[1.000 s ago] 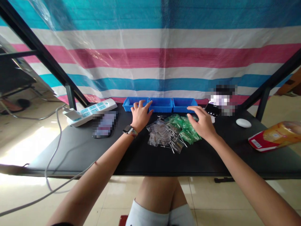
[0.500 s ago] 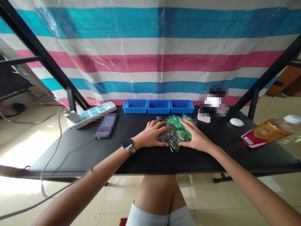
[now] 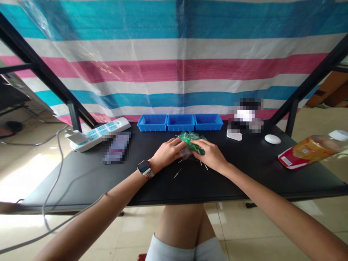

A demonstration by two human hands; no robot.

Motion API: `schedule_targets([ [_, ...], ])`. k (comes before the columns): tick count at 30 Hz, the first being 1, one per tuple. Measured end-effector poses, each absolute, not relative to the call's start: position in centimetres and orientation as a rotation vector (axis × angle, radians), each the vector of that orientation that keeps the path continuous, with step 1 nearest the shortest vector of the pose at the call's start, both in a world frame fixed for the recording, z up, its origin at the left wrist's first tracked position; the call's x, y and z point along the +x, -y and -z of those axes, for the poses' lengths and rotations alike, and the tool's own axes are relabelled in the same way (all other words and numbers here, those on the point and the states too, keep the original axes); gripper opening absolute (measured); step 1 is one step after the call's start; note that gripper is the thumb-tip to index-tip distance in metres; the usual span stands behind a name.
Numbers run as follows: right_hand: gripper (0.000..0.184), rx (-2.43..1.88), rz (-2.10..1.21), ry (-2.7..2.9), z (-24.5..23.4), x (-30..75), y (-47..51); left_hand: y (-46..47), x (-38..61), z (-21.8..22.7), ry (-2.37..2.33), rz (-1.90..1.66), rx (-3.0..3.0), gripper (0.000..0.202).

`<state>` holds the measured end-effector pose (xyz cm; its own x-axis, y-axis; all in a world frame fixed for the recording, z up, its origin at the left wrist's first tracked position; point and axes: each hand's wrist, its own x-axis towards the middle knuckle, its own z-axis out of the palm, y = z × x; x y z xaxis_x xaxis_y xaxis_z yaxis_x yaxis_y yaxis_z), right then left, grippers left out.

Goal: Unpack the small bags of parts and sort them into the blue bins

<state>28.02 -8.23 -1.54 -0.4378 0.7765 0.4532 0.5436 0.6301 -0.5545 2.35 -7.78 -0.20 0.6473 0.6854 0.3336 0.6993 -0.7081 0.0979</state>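
On the black table both my hands press together around a heap of small plastic bags. My left hand, with a watch on its wrist, cups the clear bags of metal pins from the left. From the right, my right hand closes over the green bags. A few loose pins lie on the table just in front of the hands. Three blue trays stand in a row behind the heap.
A white power strip with its cable lies at the back left, a blurred flat item beside it. At the back right are a blurred device, a white mouse and a red-and-yellow packet. A striped tarp hangs behind.
My hands came back from the trays, closed on the spread-out bags from both sides and pushed them into a tight heap. A few pins were left loose in front.
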Motion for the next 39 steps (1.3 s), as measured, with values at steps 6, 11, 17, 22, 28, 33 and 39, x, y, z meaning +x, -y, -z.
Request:
schedule_targets([
  [6, 0.027, -1.037, -0.603, 1.876, 1.1, 25.5, 7.0, 7.5, 2.6, 0.0, 1.505, 0.952, -2.738, 0.016],
  [11, 0.025, -1.036, -0.804, 1.606, 1.5, 22.9, 5.8, 7.2, 3.5, -1.1, 1.611, 1.363, -2.636, 0.011],
  [17, 0.034, -1.099, -1.040, 1.398, 1.5, 22.6, 4.5, 6.1, 5.1, -2.5, 1.761, 1.131, -2.562, 0.024],
  [22, 0.034, -1.212, -0.742, 1.696, -0.4, 25.1, 4.2, 6.5, 6.0, -1.6, 1.753, 0.857, -2.587, 0.040],
  [28, 0.043, -1.259, -0.533, 1.857, -0.3, 27.0, 4.2, 7.2, 4.3, -1.5, 1.643, 0.832, -2.714, 0.068],
  [33, 0.064, -1.120, -0.411, 2.077, -0.3, 29.6, 6.0, 7.5, -0.5, -2.1, 1.458, 0.679, -2.910, 0.088],
  [39, 0.134, -0.965, -0.541, 2.515, 0.6, 31.9, 7.7, 7.4, -5.5, -1.0, 1.401, 0.321, -3.027, 0.114],
])
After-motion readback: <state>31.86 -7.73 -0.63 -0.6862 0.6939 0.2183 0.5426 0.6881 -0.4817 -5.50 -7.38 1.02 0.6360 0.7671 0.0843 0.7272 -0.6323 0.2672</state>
